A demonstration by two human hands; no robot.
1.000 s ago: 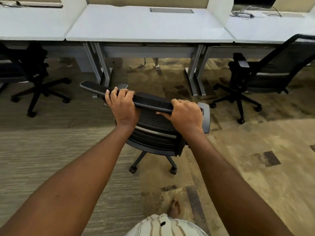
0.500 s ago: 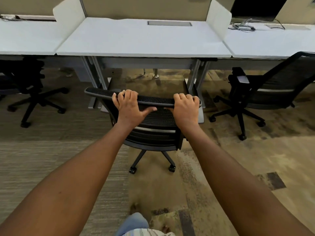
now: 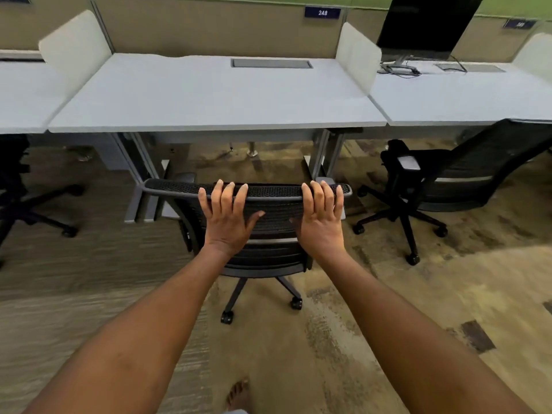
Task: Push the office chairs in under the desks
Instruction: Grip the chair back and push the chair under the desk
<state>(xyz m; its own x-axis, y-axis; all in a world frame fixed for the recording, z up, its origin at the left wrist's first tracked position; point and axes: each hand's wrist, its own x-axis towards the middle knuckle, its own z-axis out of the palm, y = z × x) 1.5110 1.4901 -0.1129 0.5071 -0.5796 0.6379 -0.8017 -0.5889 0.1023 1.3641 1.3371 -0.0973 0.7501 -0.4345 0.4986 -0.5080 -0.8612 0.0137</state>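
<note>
A black mesh office chair [image 3: 270, 258] stands on the carpet facing the middle grey desk [image 3: 209, 97], its backrest toward me and squared to the desk edge. My left hand [image 3: 228, 218] and my right hand [image 3: 322, 222] lie flat against the upper backrest, fingers straight and spread, fingertips over the top rim. The seat is in front of the gap between the desk's legs, still outside the desk edge. Its armrests are mostly hidden behind the backrest.
A second black chair [image 3: 466, 177] stands angled out from the right desk. A third chair [image 3: 15, 186] sits at the far left, partly under its desk. Metal desk legs [image 3: 325, 153] flank the gap. A monitor [image 3: 427, 25] is on the right desk. My bare foot [image 3: 239, 392] shows below.
The chair has turned from a slant to square with the desk and rolled closer to it. Both hands went from curled around the top rim to flat with straight fingers.
</note>
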